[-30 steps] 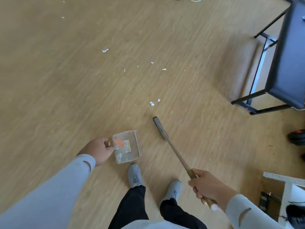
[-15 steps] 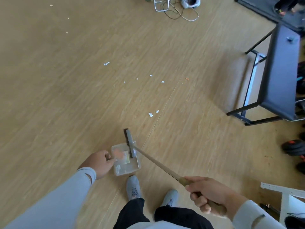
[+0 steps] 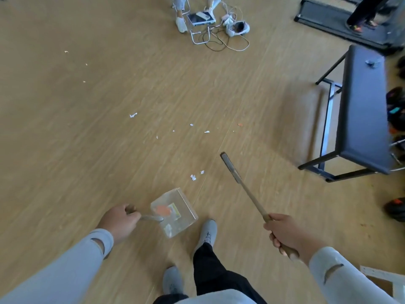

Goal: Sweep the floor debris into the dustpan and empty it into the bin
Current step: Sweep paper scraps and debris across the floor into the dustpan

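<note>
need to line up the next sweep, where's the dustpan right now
Head view, lower centre: the dustpan sits just ahead of the shoe, its handle held by the left hand.

A gym-like room: a padded bench (image 3: pixel 363 110) at right, a treadmill (image 3: pixel 341 20) upper right, wood-look floor (image 3: pixel 87 150).

One dustpan (image 3: pixel 175 212), one broom (image 3: pixel 243 187), two hands, one bench (image 3: pixel 363 110)

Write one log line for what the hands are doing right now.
left hand: holds dustpan | right hand: holds broom | paper scraps: on floor
</note>
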